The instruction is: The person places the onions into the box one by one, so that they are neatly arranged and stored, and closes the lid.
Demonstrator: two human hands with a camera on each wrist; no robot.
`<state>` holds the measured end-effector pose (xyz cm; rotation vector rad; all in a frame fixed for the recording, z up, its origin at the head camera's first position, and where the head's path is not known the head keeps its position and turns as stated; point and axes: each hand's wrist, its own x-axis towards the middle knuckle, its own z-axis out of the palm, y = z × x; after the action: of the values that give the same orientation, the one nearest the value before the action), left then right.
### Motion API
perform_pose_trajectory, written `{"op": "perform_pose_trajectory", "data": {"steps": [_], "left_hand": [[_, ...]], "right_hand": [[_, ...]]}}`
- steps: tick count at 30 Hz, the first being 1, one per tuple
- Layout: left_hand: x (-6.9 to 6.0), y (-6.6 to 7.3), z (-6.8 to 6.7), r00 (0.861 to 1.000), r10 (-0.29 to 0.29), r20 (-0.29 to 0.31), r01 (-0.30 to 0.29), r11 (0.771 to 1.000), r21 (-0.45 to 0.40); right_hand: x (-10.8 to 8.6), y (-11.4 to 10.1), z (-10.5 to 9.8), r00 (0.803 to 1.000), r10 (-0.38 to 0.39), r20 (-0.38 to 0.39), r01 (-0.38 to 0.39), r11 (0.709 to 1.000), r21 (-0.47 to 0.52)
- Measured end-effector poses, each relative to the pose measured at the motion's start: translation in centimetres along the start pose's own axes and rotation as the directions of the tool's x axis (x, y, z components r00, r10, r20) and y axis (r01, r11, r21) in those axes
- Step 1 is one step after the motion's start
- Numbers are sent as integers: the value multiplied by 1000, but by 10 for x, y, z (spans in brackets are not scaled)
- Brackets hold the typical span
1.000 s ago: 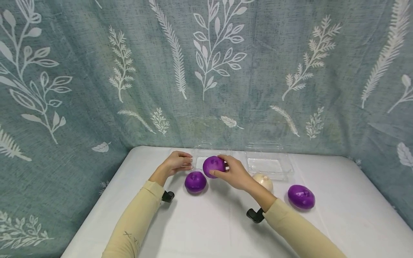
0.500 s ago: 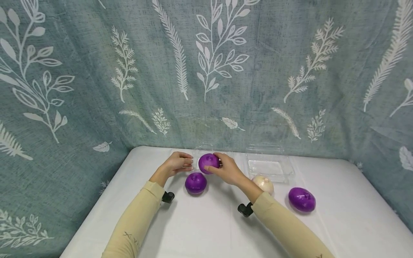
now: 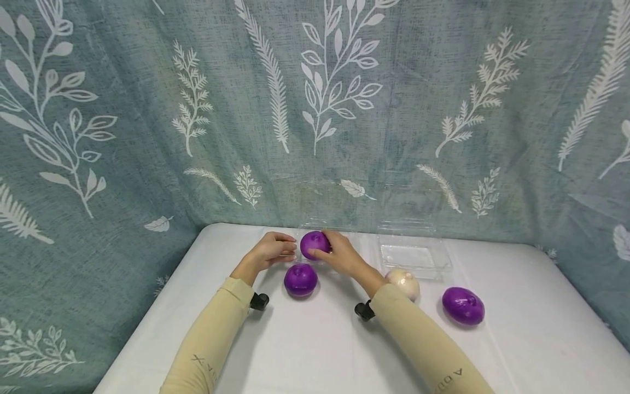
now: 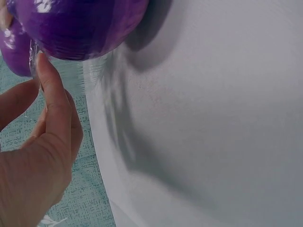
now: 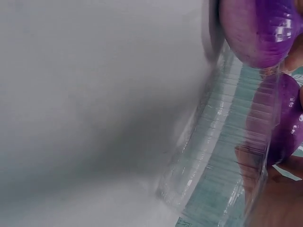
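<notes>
My right hand (image 3: pixel 341 253) grips a glossy purple onion (image 3: pixel 314 244) over the left clear plastic container (image 3: pixel 322 224). In the right wrist view, that onion (image 5: pixel 284 123) and the fingers show behind the ribbed clear wall (image 5: pixel 218 137). My left hand (image 3: pixel 272 250) stands at the container's left side; in the left wrist view its thumb and finger pinch the thin clear rim (image 4: pixel 34 59). A second purple onion (image 3: pixel 301 280) sits on the table just in front of the container. Whether the held onion touches the container's floor is hidden.
Another clear container (image 3: pixel 406 254) stands open at the back right. In front of it are a white onion (image 3: pixel 403 283), partly behind the right forearm, and a purple onion (image 3: pixel 464 306). A leaf-patterned curtain (image 3: pixel 394 109) hangs behind the white table (image 3: pixel 315 350).
My right hand has carried the purple onion leftward and away from me, into the left container's outline. The left hand has stayed almost still. The other onions lie as before.
</notes>
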<state>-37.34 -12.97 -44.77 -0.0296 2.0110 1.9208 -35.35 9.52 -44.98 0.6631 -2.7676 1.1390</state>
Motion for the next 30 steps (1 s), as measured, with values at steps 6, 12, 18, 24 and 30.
{"op": "perform_pose_trajectory", "data": {"steps": [6, 12, 18, 24, 30], "left_hand": [[2, -1, 0, 1000, -12, -10, 12, 1000, -4], [5, -3, 0, 1000, -20, -12, 20, 1000, -11], [0, 2, -1, 1000, 6, -2, -6, 1000, -8], [1, 3, 0, 1000, -15, -6, 15, 1000, -6], [1, 1, 1, 1000, -24, -6, 24, 1000, -16]], "right_hand": [[9, 3, 5, 999, 34, 14, -34, 999, -7], [17, 6, 9, 997, 72, 42, -71, 997, -26], [21, 9, 13, 993, 96, 70, -92, 994, -57], [22, 8, 14, 990, 116, 74, -112, 992, -65], [22, 8, 15, 988, 126, 86, -118, 988, -95]]}}
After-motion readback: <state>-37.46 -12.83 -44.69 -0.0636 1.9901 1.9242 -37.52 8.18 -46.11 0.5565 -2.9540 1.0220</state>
